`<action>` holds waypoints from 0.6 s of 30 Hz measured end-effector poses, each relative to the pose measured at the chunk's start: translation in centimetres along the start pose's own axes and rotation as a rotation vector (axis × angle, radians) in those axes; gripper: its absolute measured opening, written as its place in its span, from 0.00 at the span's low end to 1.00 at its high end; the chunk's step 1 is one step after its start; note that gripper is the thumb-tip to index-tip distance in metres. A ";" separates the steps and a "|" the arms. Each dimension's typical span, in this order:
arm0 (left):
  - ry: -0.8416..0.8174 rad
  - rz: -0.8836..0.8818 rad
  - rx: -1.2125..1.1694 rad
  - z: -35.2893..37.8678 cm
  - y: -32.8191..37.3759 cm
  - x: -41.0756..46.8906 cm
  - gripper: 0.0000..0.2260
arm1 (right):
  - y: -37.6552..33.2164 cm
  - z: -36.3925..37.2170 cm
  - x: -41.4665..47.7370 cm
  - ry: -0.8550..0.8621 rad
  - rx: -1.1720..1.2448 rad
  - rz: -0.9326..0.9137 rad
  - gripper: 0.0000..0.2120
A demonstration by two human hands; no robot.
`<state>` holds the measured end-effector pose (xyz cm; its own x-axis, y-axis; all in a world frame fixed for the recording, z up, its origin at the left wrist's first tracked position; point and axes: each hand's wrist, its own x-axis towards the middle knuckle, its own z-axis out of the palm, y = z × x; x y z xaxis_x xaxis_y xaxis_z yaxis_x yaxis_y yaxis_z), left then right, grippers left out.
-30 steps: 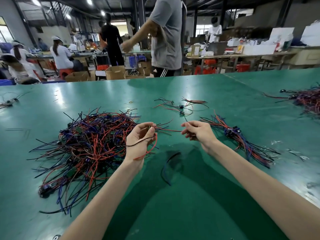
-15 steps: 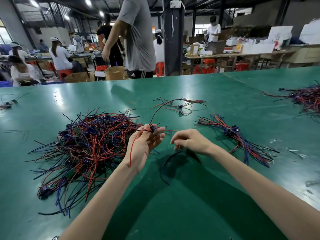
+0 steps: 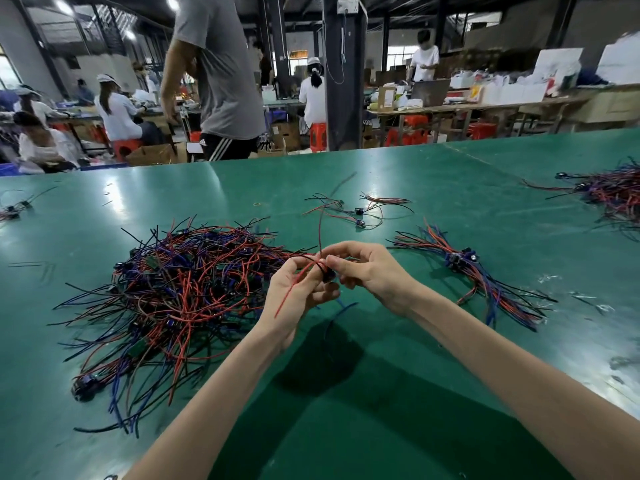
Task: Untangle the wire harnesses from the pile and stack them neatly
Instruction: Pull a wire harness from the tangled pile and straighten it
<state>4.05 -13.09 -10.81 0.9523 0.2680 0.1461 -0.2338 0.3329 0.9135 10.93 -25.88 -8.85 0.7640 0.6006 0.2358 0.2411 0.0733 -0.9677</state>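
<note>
A tangled pile of red, blue and black wire harnesses (image 3: 173, 296) lies on the green table at the left. To the right lies a neat stack of harnesses (image 3: 464, 268), their wires fanned along one line. Between them, above the table, my left hand (image 3: 298, 299) grips one wire harness (image 3: 323, 271) at its small black part; a red wire hangs down over my palm and others stick up. My right hand (image 3: 370, 271) meets the left and pinches the same harness from the right side.
A few loose harnesses (image 3: 356, 213) lie farther back at the centre. Another heap of wires (image 3: 613, 195) sits at the right edge, and a small one (image 3: 14, 209) at the far left. A person in grey (image 3: 218, 74) walks beyond the green table (image 3: 346, 410).
My right hand has moved left and up to meet the left hand and taken hold of the harness. The harness has been lifted free of the pile. The person in grey has walked left.
</note>
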 end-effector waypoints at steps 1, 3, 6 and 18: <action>-0.009 -0.003 -0.012 -0.1 0.0 0.0 0.02 | 0.1 0.0 0.0 -0.002 0.026 0.015 0.04; -0.036 -0.036 -0.046 0.0 0.1 0.2 0.05 | 0.1 -0.3 0.0 -0.015 0.064 0.026 0.03; -0.058 -0.122 -0.131 0.1 0.2 0.2 0.11 | 0.3 -0.7 0.0 -0.015 0.108 0.042 0.04; -0.062 -0.244 -0.034 0.3 0.2 -0.1 0.16 | 0.7 -1.3 0.4 0.147 0.087 0.040 0.06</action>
<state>4.01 -13.28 -10.53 0.9914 0.1200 -0.0531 -0.0010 0.4114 0.9114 12.13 -26.62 -9.32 0.8529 0.4817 0.2013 0.1613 0.1237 -0.9791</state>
